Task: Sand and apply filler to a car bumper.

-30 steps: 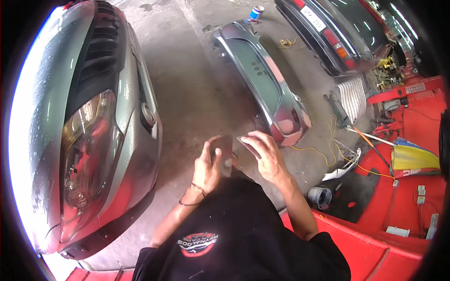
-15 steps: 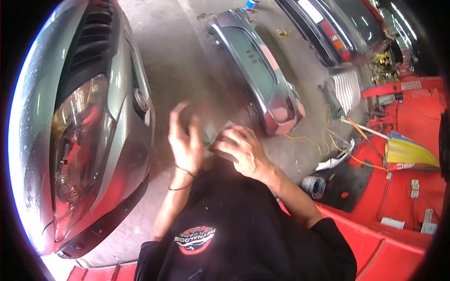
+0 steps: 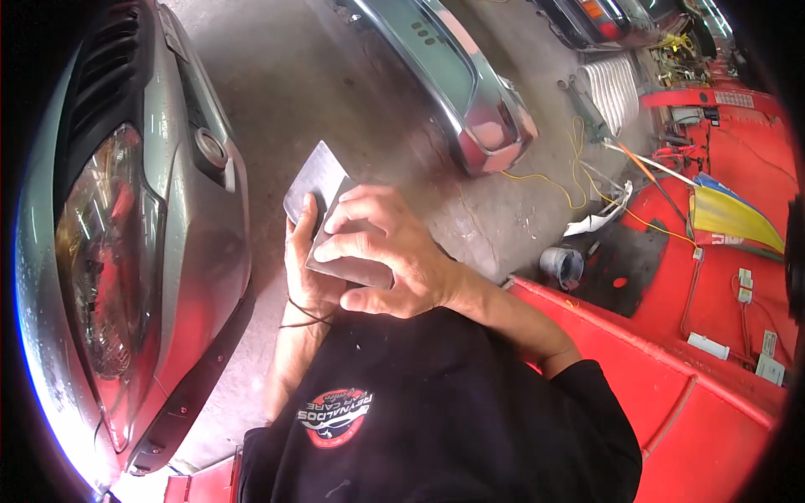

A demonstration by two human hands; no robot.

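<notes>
In front of my chest I hold grey sandpaper (image 3: 317,179), its pale side showing at the upper left. My left hand (image 3: 307,272) grips it from beneath, the thumb pressed on its face. A darker grey part (image 3: 359,270) lies under my right hand (image 3: 401,251); its fingers curl over the top, and the thumb is at the near edge. I cannot tell whether this is one folded piece or two. The left fingers are mostly hidden behind the sheet.
A silver car front with its headlight (image 3: 105,251) stands close on my left. A detached bumper (image 3: 461,105) with pinkish patches lies ahead. To the right are a yellow cord (image 3: 553,194), a metal can (image 3: 562,265), a red ledge (image 3: 620,348) and a yellow-blue flag (image 3: 729,216).
My hands, apart and blurred before, have come together around the sandpaper, which now shows plainly. The left hand's thumb has pressed onto it. The view has shifted, moving the bumper upward.
</notes>
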